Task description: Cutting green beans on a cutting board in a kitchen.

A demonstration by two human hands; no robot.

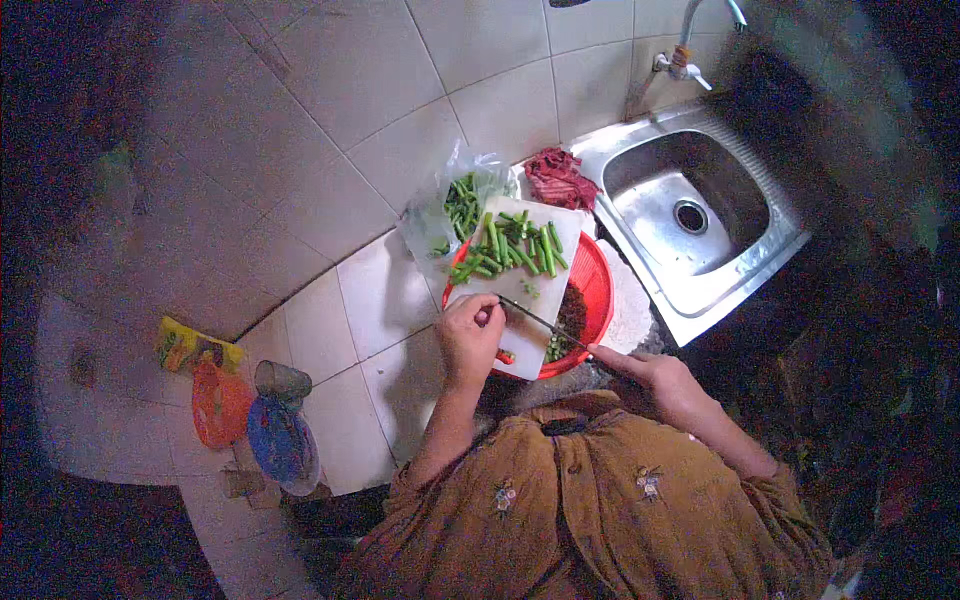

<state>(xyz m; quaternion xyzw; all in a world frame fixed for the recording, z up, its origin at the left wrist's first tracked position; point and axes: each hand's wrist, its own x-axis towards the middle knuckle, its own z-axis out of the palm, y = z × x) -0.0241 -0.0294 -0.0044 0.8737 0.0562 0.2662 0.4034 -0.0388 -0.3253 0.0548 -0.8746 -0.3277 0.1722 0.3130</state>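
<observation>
A white cutting board (525, 300) lies across a red plastic basin (596, 281). My right hand (664, 379) holds a long thin knife (544, 322) by its handle, and the blade slants over the board. The knife's tip end meets the fingers of my left hand (474, 330), which is curled above the board's left edge; a small round reddish thing shows between those fingers. Cut green vegetable stalks (525, 244) are spread on the far half of the board. A red chili piece (505, 358) lies at the near edge. Dark bits and chopped green pieces (556, 347) sit in the basin.
A clear plastic bag of green vegetables (463, 202) stands behind the board. Beside it are a crumpled red cloth (561, 178) and a steel sink (694, 217) under a tap (681, 67). A yellow packet (196, 349), an orange container (219, 405), a cup (283, 380) and a blue container (281, 442) stand left.
</observation>
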